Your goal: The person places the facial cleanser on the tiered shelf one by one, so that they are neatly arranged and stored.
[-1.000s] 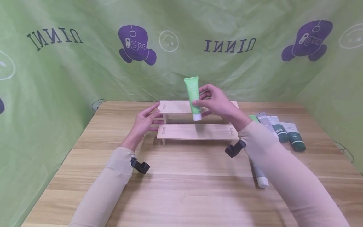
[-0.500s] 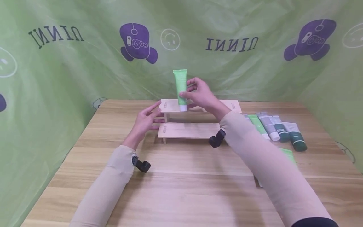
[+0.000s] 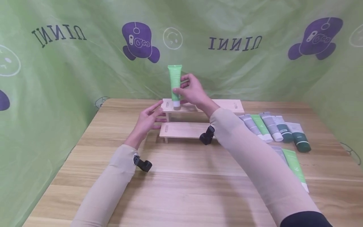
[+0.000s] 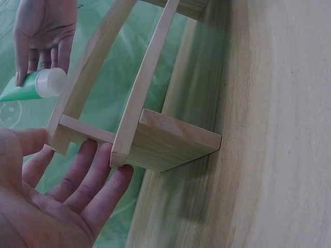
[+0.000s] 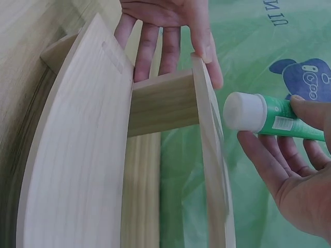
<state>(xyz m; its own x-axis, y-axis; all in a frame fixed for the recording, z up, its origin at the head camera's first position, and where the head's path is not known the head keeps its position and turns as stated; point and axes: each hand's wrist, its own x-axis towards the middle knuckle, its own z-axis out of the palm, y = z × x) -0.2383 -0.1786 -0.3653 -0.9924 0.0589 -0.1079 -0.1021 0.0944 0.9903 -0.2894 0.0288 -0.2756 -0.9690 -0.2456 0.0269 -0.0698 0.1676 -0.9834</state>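
Observation:
A two-tier wooden shelf rack stands at the table's far side, its upper board [image 3: 221, 105] behind and above the lower board [image 3: 184, 130]. My right hand [image 3: 193, 91] pinches a light green squeeze tube [image 3: 175, 80] between thumb and fingers. The tube is nearly upright, with its white cap [image 5: 243, 111] pointing down over the left end of the upper board. A small gap shows between cap and board in the right wrist view. With fingers extended, my left hand [image 3: 146, 123] touches the rack's left end; its fingertips rest against the board ends and side piece in the left wrist view.
Right of the rack lie several squeeze tubes: a grey one [image 3: 270, 126], a green one [image 3: 260, 126] and a white and dark green one [image 3: 299, 137]. Nearer, another green tube [image 3: 295, 165] lies partly behind the right sleeve. A green printed curtain [image 3: 187, 19] hangs behind the table.
My right hand has carried the green tube left and back, from above the rack's middle to over the upper board's left end. The tube stands straighter. My left hand has stayed at the rack.

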